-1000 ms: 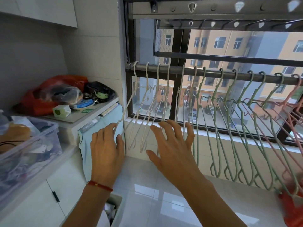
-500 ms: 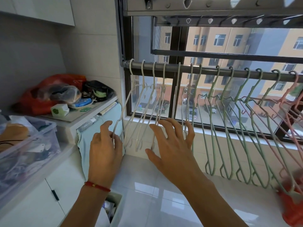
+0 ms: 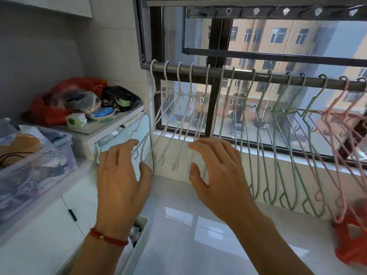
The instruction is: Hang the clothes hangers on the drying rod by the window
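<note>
A dark drying rod (image 3: 214,72) runs across the window. Several white hangers (image 3: 179,116) hang at its left end, several green hangers (image 3: 278,135) in the middle and pink hangers (image 3: 341,124) at the right. My left hand (image 3: 121,175) is spread open below the leftmost white hangers, fingers near their lower ends. My right hand (image 3: 216,171) is also open with fingers apart, in front of the lower ends of the white hangers. Neither hand holds anything.
A white shelf unit (image 3: 103,128) at the left carries a red bag (image 3: 65,96) and clutter. A clear plastic bin (image 3: 35,155) stands nearer. A red bag (image 3: 351,241) lies on the glossy white counter (image 3: 198,235) at the right. An upper rack (image 3: 258,6) hangs overhead.
Both hands stay open near the white hangers; the left hand's fingers have spread a little. The view has tilted slightly down and left.
</note>
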`<state>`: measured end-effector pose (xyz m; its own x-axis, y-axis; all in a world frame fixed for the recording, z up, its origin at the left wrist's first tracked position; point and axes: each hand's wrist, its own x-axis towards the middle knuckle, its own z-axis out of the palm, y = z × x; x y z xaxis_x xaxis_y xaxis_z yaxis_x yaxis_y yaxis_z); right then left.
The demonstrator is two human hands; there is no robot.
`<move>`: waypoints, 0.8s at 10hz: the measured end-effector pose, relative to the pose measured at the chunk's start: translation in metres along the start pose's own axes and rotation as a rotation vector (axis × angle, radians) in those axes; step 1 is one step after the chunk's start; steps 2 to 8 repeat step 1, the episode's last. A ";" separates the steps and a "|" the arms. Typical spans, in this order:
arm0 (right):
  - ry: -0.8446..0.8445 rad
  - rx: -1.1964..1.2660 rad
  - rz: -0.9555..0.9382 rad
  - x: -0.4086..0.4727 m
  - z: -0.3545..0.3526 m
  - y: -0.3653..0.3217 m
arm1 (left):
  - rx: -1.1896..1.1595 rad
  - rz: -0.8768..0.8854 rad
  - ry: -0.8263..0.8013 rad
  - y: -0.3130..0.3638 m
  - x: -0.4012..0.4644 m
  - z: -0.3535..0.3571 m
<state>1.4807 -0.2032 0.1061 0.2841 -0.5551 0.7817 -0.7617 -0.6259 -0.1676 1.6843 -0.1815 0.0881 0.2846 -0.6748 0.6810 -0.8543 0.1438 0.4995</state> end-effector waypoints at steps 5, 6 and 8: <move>0.085 0.200 0.067 -0.016 -0.039 0.003 | -0.146 0.002 0.054 0.049 -0.020 -0.021; 0.085 0.200 0.067 -0.016 -0.039 0.003 | -0.146 0.002 0.054 0.049 -0.020 -0.021; 0.085 0.200 0.067 -0.016 -0.039 0.003 | -0.146 0.002 0.054 0.049 -0.020 -0.021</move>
